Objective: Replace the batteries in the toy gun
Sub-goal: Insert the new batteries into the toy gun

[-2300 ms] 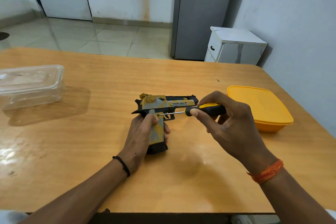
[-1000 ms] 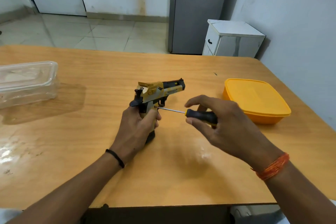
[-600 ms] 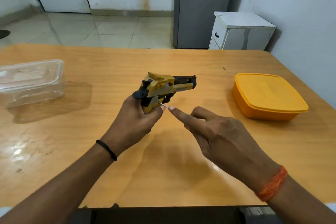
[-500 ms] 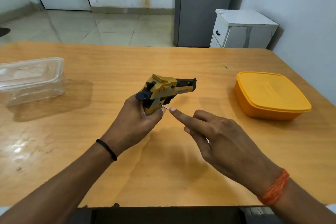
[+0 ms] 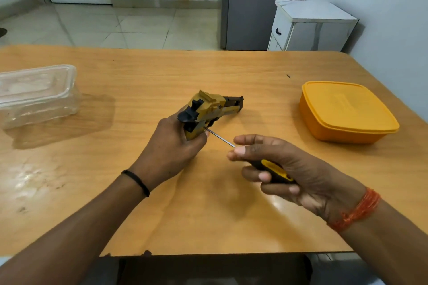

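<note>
The left hand [image 5: 172,146] grips the toy gun [image 5: 209,111] above the bench [image 5: 231,215]; the right hand [image 5: 291,173], which half a second ago hid the screwdriver [image 5: 269,170], now shows its curled grip, tip in the grip screw: unscrewing likely continues

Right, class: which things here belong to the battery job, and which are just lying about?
In use: toy gun, gripped by left hand; screwdriver, held by right hand.

Lying about: clear container; orange lidded box; white cabinet.
</note>
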